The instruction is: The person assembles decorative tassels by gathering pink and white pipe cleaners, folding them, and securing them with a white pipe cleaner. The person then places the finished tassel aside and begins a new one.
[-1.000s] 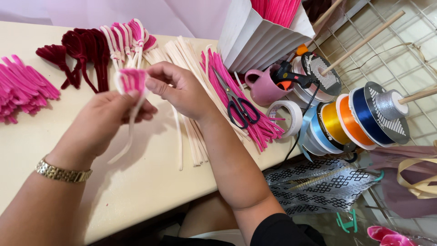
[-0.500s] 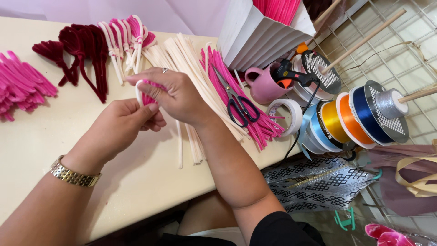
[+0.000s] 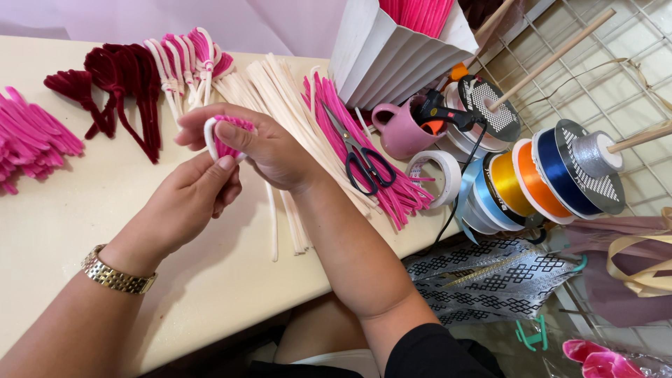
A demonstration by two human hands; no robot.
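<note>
Both hands meet over the cream table (image 3: pixel 84 217). My right hand (image 3: pixel 269 150) pinches a small pink-and-cream pipe-cleaner loop (image 3: pixel 222 134) between thumb and fingers. My left hand (image 3: pixel 189 199), with a gold watch (image 3: pixel 115 274) on its wrist, grips the lower end of the same loop from below. Loose cream pipe cleaners (image 3: pixel 276 94) lie just behind the hands, and a pile of pink pipe cleaners (image 3: pixel 385 182) lies to their right with black scissors (image 3: pixel 360 157) on top.
Finished pink-and-cream pieces (image 3: pixel 185 59) and dark red ones (image 3: pixel 112 84) lie at the back. More pink pieces (image 3: pixel 31 140) sit far left. A white pleated holder (image 3: pixel 392 52), pink mug (image 3: pixel 402 129), tape roll (image 3: pixel 434 178) and ribbon spools (image 3: pixel 539 175) crowd the right edge.
Both hands have shifted right and slightly down with the loop. The right hand's fingers have closed further over the pink part, and the cream end now curves round it.
</note>
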